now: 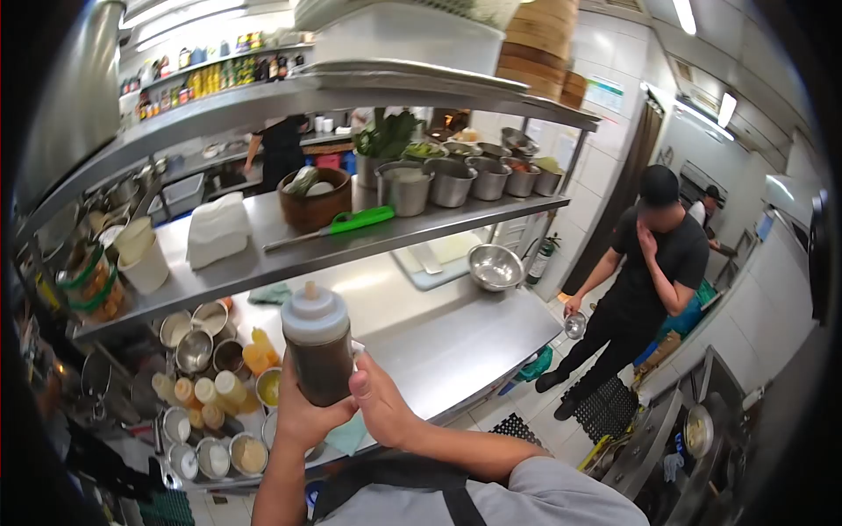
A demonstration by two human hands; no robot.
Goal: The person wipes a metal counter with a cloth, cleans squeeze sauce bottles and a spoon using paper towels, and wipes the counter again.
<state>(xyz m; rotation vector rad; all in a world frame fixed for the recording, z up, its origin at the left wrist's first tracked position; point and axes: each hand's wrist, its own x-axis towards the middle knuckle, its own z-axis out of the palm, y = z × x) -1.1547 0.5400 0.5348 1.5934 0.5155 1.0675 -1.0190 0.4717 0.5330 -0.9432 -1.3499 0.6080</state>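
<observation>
Your left hand [309, 419] grips the squeeze bottle [319, 355]; your right hand [386, 405] meets its right side, closure unclear. Far right, the bench [456, 337] carries a steel bowl [496, 268].

Squeeze bottle [319, 361], in the left hand [304, 414] and against the right hand [384, 410]: dark brown body, translucent whitish cap [314, 317]. Cloth [347, 433], just below the hands: pale green. Apron [386, 486], nearer than the hands: black. Sleeve [570, 486], right of the right hand: plain grey. Bottles [260, 352], left of the left hand: yellow. Spatula [361, 219], beyond the hands: bright green handle. Wooden bowl [316, 202], beyond the left hand: reddish brown. Folded towels [217, 230], left of that: white. Floor mat [608, 410], well right of the right hand: black, patterned with small holes. Co-worker's shirt [662, 250], farther beyond: black.
</observation>
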